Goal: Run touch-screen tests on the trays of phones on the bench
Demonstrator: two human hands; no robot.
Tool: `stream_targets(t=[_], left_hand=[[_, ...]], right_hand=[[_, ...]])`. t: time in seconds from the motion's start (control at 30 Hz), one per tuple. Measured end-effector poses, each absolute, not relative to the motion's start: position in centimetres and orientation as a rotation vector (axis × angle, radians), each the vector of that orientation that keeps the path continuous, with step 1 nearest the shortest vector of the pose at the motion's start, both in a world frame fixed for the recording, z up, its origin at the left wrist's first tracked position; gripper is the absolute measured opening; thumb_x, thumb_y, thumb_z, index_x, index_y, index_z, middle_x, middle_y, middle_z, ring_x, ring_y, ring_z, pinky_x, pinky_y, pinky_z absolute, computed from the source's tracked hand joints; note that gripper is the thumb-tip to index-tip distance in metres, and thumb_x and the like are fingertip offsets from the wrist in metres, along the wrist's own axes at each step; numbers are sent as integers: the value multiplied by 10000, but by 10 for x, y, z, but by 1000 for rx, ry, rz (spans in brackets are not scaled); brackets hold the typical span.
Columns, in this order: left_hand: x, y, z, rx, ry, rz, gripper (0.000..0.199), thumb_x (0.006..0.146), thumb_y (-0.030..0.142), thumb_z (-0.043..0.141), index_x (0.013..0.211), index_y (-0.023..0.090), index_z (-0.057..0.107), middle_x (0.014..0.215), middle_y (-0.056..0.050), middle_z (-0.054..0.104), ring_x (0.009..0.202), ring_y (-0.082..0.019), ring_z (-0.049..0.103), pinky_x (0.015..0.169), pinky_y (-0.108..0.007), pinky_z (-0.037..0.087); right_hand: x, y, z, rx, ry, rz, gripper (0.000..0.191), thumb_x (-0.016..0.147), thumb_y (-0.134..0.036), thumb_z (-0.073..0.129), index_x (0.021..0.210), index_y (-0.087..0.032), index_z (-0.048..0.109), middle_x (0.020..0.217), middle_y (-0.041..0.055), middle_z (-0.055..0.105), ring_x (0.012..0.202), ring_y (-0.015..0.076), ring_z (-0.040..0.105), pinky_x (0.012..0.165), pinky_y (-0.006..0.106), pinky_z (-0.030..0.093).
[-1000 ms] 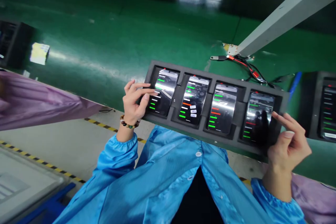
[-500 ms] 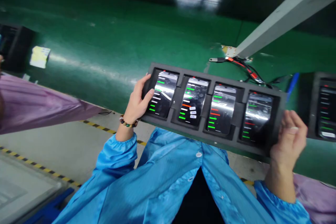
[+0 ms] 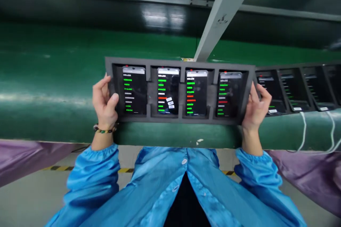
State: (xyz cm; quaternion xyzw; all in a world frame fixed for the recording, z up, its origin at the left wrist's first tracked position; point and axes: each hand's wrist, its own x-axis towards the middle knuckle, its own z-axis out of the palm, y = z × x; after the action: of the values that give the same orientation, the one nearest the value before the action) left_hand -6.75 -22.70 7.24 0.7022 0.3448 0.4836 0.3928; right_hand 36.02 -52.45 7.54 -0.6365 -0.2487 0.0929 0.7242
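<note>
Both ends of a dark grey foam tray (image 3: 166, 120) are gripped, one by each of my hands. My left hand (image 3: 104, 104) is closed on the left end, its thumb over the rim; a beaded bracelet is on that wrist. On the right end, my right hand (image 3: 257, 106) is closed too, with part of its fingers hidden. Several smartphones lie face up in the tray's separate pockets, such as the leftmost phone (image 3: 140, 92). Their lit black screens show green, white and red lines of text. Small white labels (image 3: 170, 103) lie on the second phone (image 3: 174, 85).
Under the tray runs a green work surface (image 3: 48, 67). A second tray with several phones (image 3: 295, 88) stands close on the right, white cables (image 3: 303, 131) hanging by it. A grey post (image 3: 221, 17) rises behind. Pink-purple clothing of other people shows at both sides.
The tray, tilted before, now lies level in view, both hands still on its ends. My view has turned to the right, and more of the neighbouring phone tray shows.
</note>
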Motion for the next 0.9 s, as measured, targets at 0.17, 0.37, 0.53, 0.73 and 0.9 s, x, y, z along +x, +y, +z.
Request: stream_targets(t=[0.17, 0.37, 0.53, 0.73, 0.9], left_hand=[[-43, -196, 72, 1798, 838, 1136, 863, 906, 660, 821, 1499, 100, 541, 1624, -266, 582, 1553, -391, 562, 1356, -643, 379], [-39, -193, 77, 1878, 963, 1004, 742, 987, 650, 746, 1496, 133, 590, 1585, -192, 639, 1480, -362, 622, 1318, -607, 444], [-39, -189, 76, 1959, 1085, 922, 712, 984, 643, 748, 1499, 165, 628, 1572, -171, 655, 1473, -356, 626, 1309, -581, 456], [-41, -202, 82, 2117, 1123, 1000, 616, 1004, 606, 703, 1435, 167, 680, 1564, -175, 654, 1478, -392, 607, 1230, -602, 502], [-43, -217, 91, 2358, 1132, 994, 434, 994, 573, 656, 1190, 211, 793, 1197, -107, 812, 1245, -357, 714, 1199, -629, 487]], right_hand=[[385, -506, 60, -1436, -766, 186, 684, 957, -751, 677, 1442, -271, 634, 1554, 116, 677, 1533, 333, 601, 1353, 674, 366], [381, -506, 64, -1573, -878, 124, 597, 1038, -665, 625, 1438, -225, 666, 1561, 157, 676, 1531, 345, 605, 1333, 621, 431], [376, -506, 72, -1676, -910, 115, 602, 1063, -637, 611, 1509, -233, 621, 1645, 167, 607, 1583, 338, 548, 1327, 618, 431], [368, -510, 80, -1740, -1007, -5, 559, 1094, -625, 537, 1486, -248, 666, 1510, 140, 705, 1546, 367, 562, 1305, 691, 419], [362, -512, 84, -1758, -1045, -46, 526, 1095, -624, 524, 1378, -236, 739, 1257, 139, 791, 1450, 383, 622, 1217, 689, 498]])
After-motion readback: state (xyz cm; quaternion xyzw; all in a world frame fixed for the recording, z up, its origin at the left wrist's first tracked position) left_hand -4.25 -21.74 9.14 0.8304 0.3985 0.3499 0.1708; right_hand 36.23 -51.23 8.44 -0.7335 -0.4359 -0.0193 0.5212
